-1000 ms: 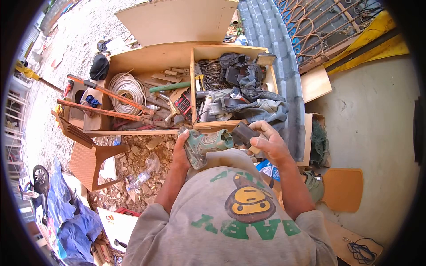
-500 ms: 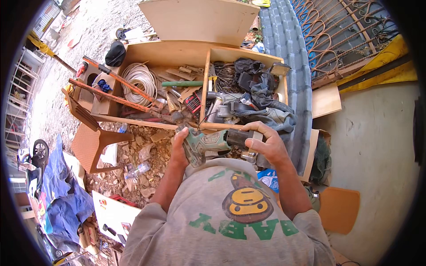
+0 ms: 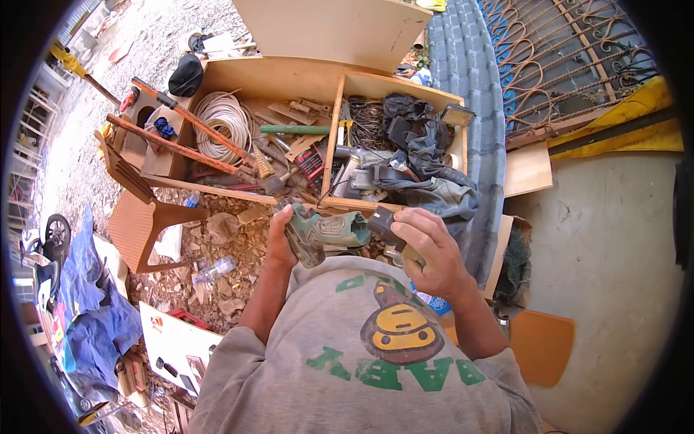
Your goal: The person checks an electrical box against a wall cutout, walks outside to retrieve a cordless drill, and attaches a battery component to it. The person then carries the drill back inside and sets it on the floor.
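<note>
A green and black power tool body [image 3: 329, 231] lies across the front of my chest, its open handle end facing right. My left hand [image 3: 282, 239] is wrapped round its left end. In my right hand [image 3: 430, 249] is a black battery pack [image 3: 383, 223], held between thumb and fingers. The pack is just right of the handle's open end, with a small gap between them. Beyond both hands stands a wooden box [image 3: 260, 194] with tools, a coil of white cable [image 3: 223, 126] and dark cloth [image 3: 437, 188] in it.
Bolt cutters with orange handles [image 3: 188, 152] stick out over the box's left side. A brown plastic chair [image 3: 134, 231] stands at the left on rubble. Grey roof sheeting [image 3: 470, 87] runs along the right of the box. A wooden board [image 3: 329, 32] rises behind it.
The battery pack was in line with the handle's end half a second ago and now sits apart from it, to the right. The view has shifted slightly.
</note>
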A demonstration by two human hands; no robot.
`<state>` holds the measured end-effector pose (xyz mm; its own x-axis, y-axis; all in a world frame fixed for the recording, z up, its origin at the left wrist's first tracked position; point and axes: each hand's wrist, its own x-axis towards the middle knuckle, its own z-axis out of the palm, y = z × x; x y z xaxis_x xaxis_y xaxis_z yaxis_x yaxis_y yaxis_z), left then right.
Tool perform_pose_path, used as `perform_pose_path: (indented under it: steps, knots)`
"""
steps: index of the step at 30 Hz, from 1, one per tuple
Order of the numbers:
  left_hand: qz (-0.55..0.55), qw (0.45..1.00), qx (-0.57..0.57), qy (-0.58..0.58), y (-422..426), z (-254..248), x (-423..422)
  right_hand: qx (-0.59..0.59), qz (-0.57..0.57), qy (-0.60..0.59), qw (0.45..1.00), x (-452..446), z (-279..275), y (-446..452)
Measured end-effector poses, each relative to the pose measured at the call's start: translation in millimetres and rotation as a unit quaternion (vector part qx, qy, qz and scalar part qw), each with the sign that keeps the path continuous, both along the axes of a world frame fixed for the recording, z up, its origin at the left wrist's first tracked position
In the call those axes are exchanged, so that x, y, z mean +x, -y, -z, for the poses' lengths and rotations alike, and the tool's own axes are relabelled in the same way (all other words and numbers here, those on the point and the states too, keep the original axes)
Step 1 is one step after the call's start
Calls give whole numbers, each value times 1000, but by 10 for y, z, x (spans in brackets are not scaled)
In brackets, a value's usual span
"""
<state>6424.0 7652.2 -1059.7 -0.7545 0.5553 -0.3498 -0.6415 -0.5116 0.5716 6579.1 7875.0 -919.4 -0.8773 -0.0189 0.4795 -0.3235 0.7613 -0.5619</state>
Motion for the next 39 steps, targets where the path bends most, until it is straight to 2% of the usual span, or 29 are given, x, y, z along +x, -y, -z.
perform_pose_path:
  steps: [3,6,9,12,13,14,15,18,22,25,31,34,37,39]
  knots:
    - [1,1000,12,12,-7,-11,-28,-18,0,-35,999,28,34,-14]
    - [3,999,27,20,-33,2,-32,-86,32,-42,995,19,106,-20]
    - [-7,999,21,31,-38,32,-14,-52,35,-63,996,7,132,-62]
    - [-14,999,5,30,-42,94,-27,-198,43,-11,979,-6,114,5]
    - [-17,999,5,28,-60,82,-30,-352,44,31,934,-1,148,-2]
    - [-20,999,4,25,-77,72,-28,-496,44,73,864,8,211,-18]
    - [-19,1000,1,25,-86,61,-27,-627,44,114,769,16,246,-28]
    - [-15,999,-8,28,-117,-8,-45,-722,25,142,676,-38,198,-70]
    - [-14,999,-12,36,-147,1,-44,-739,26,150,656,-64,291,-85]
    - [-5,999,-9,39,-140,-3,-40,-723,29,159,672,-70,346,-99]
    - [6,1000,-10,20,-111,63,-88,-748,29,179,638,-88,378,-108]
    - [1,1000,-12,14,-94,118,-98,-736,29,191,648,-109,340,-102]
    - [-8,1000,-14,17,-90,129,-111,-654,44,216,724,-83,319,-101]
    - [-11,1000,-15,18,-95,132,-116,-538,57,212,814,-82,266,-123]
